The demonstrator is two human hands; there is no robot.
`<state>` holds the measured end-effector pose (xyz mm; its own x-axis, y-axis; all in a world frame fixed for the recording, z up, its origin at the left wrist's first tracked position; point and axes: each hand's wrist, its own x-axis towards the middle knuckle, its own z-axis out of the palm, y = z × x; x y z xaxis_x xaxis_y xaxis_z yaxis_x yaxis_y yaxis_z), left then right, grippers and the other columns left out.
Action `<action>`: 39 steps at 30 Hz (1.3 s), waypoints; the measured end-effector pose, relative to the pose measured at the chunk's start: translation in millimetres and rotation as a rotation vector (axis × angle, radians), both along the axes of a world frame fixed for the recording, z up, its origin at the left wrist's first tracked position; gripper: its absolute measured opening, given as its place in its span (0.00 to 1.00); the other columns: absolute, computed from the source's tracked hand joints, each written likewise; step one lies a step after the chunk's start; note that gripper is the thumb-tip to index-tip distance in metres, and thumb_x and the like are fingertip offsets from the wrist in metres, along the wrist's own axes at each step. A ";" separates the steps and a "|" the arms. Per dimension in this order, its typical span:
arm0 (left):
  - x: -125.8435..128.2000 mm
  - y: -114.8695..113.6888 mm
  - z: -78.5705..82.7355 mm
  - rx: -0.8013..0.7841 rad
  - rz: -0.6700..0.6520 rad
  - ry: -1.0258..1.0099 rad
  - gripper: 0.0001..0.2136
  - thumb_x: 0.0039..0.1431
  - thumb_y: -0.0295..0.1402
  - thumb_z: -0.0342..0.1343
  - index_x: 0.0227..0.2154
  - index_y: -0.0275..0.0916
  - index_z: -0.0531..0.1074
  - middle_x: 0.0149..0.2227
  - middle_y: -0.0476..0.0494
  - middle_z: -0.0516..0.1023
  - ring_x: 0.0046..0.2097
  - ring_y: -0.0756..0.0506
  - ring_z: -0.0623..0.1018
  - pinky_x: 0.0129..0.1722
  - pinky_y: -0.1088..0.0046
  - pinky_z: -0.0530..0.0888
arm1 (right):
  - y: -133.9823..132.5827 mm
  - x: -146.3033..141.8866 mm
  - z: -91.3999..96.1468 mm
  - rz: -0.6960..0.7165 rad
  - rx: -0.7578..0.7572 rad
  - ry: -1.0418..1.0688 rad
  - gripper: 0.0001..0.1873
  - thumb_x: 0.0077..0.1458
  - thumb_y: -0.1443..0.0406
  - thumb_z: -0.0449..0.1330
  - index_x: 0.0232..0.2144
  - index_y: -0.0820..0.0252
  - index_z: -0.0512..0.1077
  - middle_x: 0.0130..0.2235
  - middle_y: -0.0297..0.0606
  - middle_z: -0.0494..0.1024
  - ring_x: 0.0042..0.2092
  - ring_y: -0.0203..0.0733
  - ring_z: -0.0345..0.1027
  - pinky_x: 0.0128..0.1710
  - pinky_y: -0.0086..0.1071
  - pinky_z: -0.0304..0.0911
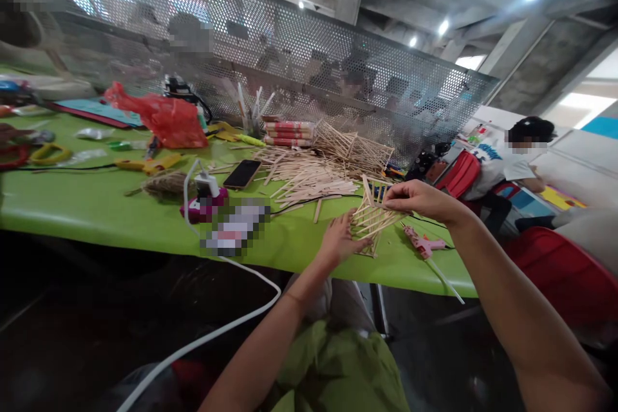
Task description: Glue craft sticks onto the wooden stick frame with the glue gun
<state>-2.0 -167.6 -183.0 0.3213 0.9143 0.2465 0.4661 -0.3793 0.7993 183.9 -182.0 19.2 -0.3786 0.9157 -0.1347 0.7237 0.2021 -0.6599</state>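
A small lattice frame of wooden sticks stands on the green table near its front edge. My left hand lies against the frame's lower left side, fingers curled round its sticks. My right hand reaches in from the right and pinches the frame's upper sticks. A pink glue gun lies on the table just right of the frame, its nozzle end over the edge.
A heap of loose wooden sticks and finished stick frames lie behind. A phone, a charger with white cable, a red plastic bag, scissors and a perforated metal screen are about. A person sits at right.
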 end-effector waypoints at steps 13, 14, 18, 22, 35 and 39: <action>-0.9 -1.8 -2.1 0.085 0.012 -0.029 0.43 0.52 0.50 0.71 0.67 0.40 0.63 0.60 0.34 0.79 0.62 0.35 0.78 0.66 0.53 0.72 | -9.7 7.3 -15.3 -0.066 0.265 -0.021 0.29 0.55 0.38 0.65 0.32 0.59 0.79 0.30 0.35 0.74 0.33 0.41 0.63 0.36 0.35 0.56; -1.3 -1.3 -2.9 0.093 0.006 -0.030 0.43 0.52 0.51 0.71 0.67 0.40 0.63 0.60 0.34 0.79 0.62 0.35 0.78 0.66 0.52 0.72 | -10.4 7.0 -15.9 -0.082 0.283 -0.014 0.30 0.55 0.37 0.65 0.32 0.59 0.79 0.30 0.35 0.74 0.33 0.42 0.63 0.36 0.35 0.56; -2.7 1.1 -6.2 0.104 -0.013 -0.054 0.45 0.50 0.49 0.73 0.68 0.40 0.63 0.63 0.32 0.76 0.64 0.34 0.77 0.67 0.50 0.72 | -18.6 1.7 -15.1 -0.080 0.379 -0.004 0.28 0.59 0.40 0.64 0.36 0.58 0.83 0.35 0.41 0.81 0.38 0.46 0.71 0.40 0.37 0.61; -3.4 1.8 -5.4 0.075 -0.034 -0.059 0.46 0.49 0.45 0.74 0.69 0.40 0.61 0.65 0.32 0.75 0.65 0.34 0.76 0.69 0.51 0.71 | -27.7 -1.3 -14.7 0.016 0.519 -0.020 0.21 0.61 0.45 0.66 0.38 0.55 0.85 0.38 0.43 0.84 0.41 0.49 0.74 0.45 0.41 0.64; -7.6 -4.2 1.7 0.059 -0.097 0.101 0.48 0.51 0.52 0.71 0.71 0.38 0.60 0.66 0.31 0.73 0.67 0.30 0.73 0.71 0.50 0.67 | -41.4 9.7 -29.3 -0.071 1.073 -0.374 0.11 0.70 0.58 0.62 0.39 0.50 0.85 0.38 0.40 0.84 0.45 0.51 0.72 0.46 0.44 0.61; -9.1 -4.1 4.8 0.044 -0.128 0.118 0.46 0.50 0.53 0.71 0.69 0.41 0.63 0.62 0.33 0.77 0.64 0.33 0.76 0.69 0.53 0.69 | -49.6 13.7 -37.4 -0.126 1.162 -0.467 0.10 0.70 0.60 0.62 0.37 0.50 0.84 0.37 0.39 0.82 0.44 0.51 0.70 0.46 0.45 0.58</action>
<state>-11.1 -171.7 -178.2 0.4638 0.8530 0.2393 0.5014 -0.4754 0.7229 197.7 -231.6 -18.2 -0.4139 0.6094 0.6763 0.8960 0.4038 0.1846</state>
